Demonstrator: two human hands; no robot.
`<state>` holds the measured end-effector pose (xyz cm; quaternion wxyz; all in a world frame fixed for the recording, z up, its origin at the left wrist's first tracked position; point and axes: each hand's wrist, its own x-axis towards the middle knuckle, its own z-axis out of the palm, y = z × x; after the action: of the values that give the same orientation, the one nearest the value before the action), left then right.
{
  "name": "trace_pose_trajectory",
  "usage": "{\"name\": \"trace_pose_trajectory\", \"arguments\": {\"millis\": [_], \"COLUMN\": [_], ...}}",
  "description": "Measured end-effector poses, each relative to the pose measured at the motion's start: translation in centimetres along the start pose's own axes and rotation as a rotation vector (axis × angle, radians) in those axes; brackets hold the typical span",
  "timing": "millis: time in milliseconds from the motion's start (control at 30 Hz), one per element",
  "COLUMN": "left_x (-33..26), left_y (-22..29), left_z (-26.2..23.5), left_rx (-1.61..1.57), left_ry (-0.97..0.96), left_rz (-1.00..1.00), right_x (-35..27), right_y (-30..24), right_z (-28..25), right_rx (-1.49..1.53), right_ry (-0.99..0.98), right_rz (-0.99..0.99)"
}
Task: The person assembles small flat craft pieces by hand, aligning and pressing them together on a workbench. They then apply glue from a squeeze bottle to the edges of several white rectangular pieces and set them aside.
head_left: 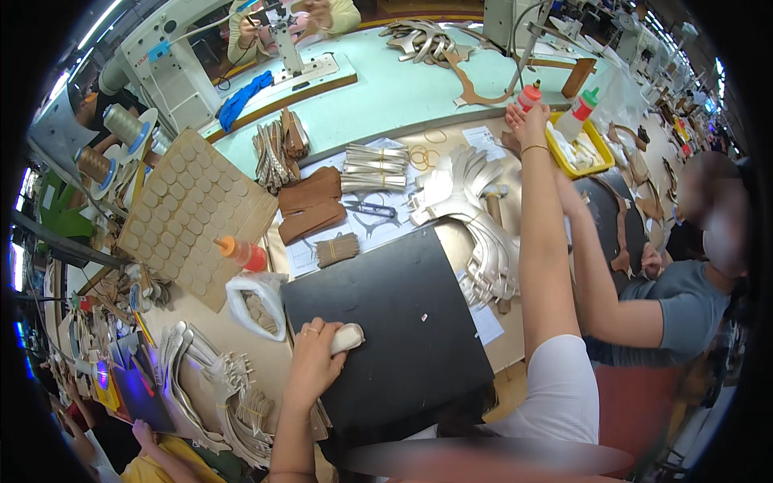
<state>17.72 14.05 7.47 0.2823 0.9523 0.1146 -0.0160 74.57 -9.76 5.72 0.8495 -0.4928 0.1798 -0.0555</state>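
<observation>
A smooth, matte black mat (403,306), roughly square, lies before the person; beyond its left corner sits a tan board (256,205) dotted with rounded oval pieces. Glossy silvery straps (467,193) fan out in a curved bundle past the mat, near a shiny yellow plastic tray (584,171). The right hand (527,121), far forward, is at a red-topped squeeze bottle (530,94) beside that tray; whether its fingers close around it I cannot tell. The left hand (316,358) holds a pale beige, round-ended block (347,338) over the mat's left side.
</observation>
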Motion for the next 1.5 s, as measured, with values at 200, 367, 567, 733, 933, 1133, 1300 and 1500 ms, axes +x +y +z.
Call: {"name": "trace_pose_trajectory", "arguments": {"millis": [200, 367, 567, 733, 933, 1133, 1300, 1500], "left_x": [-0.2, -0.6, -1.6, -4.0, -5.9, -6.5, -7.2, -7.2], "left_y": [0.7, 0.9, 2.2, 2.8, -0.3, 0.7, 1.1, 0.0], "left_z": [-0.7, -0.4, 1.0, 2.9, 3.7, 5.6, 7.9, 9.1], "left_rx": [-0.004, -0.056, -0.052, -0.021, -0.324, -0.248, -0.179, -0.463], "left_ry": [-0.023, -0.080, 0.000, 0.101, 0.232, 0.277, 0.372, 0.480], "left_rz": [-0.031, -0.016, -0.010, -0.024, -0.095, 0.029, 0.089, 0.074], "right_x": [6.1, 6.5, 2.1, -6.5, -22.9, -35.9, -39.7, -42.0], "right_y": [-1.0, -2.0, -3.3, -6.7, -8.0, -4.2, -4.7, 2.9], "right_z": [-0.5, -1.0, -1.4, -3.2, -9.6, -14.4, -15.0, -17.2], "right_rx": [-0.258, -0.298, -0.092, -0.056, -0.109, -0.403, -0.140, 0.011], "right_ry": [-0.161, -0.242, -0.283, -0.583, -0.846, -1.021, -1.136, -1.058], "right_rz": [0.085, 0.266, 0.212, -0.286, -0.341, -0.126, -0.129, 0.202]}}
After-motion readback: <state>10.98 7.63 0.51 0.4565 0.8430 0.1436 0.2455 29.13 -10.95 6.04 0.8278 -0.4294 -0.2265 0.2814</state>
